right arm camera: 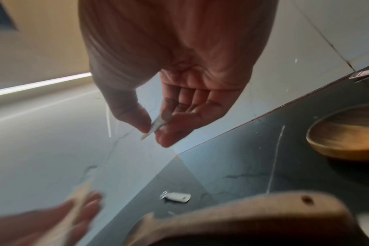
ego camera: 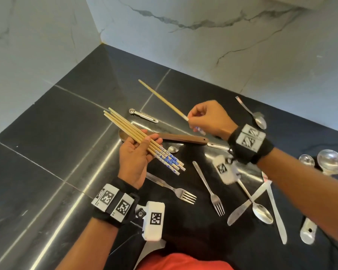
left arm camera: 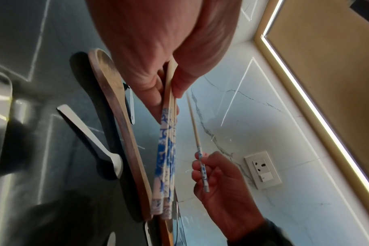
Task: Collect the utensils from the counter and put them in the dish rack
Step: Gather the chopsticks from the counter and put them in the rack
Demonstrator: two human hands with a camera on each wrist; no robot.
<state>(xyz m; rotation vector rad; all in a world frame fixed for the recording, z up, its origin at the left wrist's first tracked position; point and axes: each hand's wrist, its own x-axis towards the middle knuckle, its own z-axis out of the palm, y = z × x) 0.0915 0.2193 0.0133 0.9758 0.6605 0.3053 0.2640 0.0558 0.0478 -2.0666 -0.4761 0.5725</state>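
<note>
My left hand (ego camera: 140, 152) holds a bundle of several wooden chopsticks (ego camera: 133, 131) with blue-and-white patterned ends, thumb pressed across them; the left wrist view shows the chopstick bundle (left arm camera: 166, 149) from the patterned end. My right hand (ego camera: 205, 118) pinches one more chopstick (ego camera: 162, 99) near its patterned end, lifted off the black counter (ego camera: 57, 133). In the right wrist view the right hand (right arm camera: 156, 131) shows thumb and fingers closed on that stick's end. A wooden spatula (ego camera: 180, 138) lies on the counter between both hands. No dish rack is in view.
Loose metal utensils lie on the counter: two forks (ego camera: 183, 193) (ego camera: 213, 193), a knife (ego camera: 246, 203), spoons (ego camera: 260, 119) (ego camera: 261, 211), a small peeler-like tool (ego camera: 144, 115) and round ladles (ego camera: 330, 162) at the right. Marble walls (ego camera: 203, 36) form a corner behind.
</note>
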